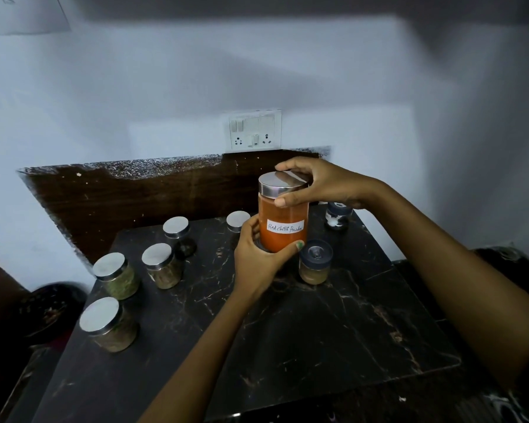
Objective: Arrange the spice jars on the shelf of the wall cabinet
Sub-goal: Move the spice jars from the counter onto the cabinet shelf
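Red chilli powder jar (283, 221) is lifted just above the desk (303, 325), left hand (257, 257) fingers cupping its base, right hand (321, 184) fingers gripping the steel lid (283, 183). Other spice jars wait behind. Next move, likely: carry it upward to the cabinet shelf, unseen here.

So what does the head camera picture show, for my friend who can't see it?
Two hands hold up a tall jar labelled Red Chilli Powder: the left hand cups its base, the right hand grips its silver lid. Smaller spice jars stand on the dark marble table below.

Home kitchen: spice jars (162, 265), marble counter (318, 325).
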The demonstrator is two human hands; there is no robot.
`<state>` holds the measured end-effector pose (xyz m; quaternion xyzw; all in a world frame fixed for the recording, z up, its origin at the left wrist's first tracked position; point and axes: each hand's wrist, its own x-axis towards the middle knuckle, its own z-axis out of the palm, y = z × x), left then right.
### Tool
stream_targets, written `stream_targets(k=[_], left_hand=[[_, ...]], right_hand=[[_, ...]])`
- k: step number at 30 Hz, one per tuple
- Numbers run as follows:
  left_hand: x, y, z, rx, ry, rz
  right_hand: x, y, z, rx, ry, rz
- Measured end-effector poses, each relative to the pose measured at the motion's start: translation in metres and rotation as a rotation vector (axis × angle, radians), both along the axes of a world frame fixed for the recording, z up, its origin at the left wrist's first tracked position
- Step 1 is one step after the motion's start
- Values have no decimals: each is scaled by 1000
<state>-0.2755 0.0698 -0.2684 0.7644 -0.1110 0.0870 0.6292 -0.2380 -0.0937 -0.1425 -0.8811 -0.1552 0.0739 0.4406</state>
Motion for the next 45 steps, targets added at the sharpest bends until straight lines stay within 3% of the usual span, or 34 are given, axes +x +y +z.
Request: stream_targets(k=[10, 16, 21, 31, 39, 45], left_hand=[[12, 6, 20, -10, -91, 67], [32, 11, 79, -69, -230, 132], [48, 17, 132, -110, -337, 183], [65, 57, 246, -44, -554, 298], [105, 108, 305, 68, -698, 339], [157, 151, 335, 69, -684, 317]], right_hand=[[-4, 12, 6, 151, -78, -56], [-7, 22, 29, 475, -180, -52], [3, 34, 51, 590, -268, 40], [31, 81, 133, 632, -557, 113], [64, 128, 178, 557, -638, 192], [112, 176, 210, 491, -732, 174]])
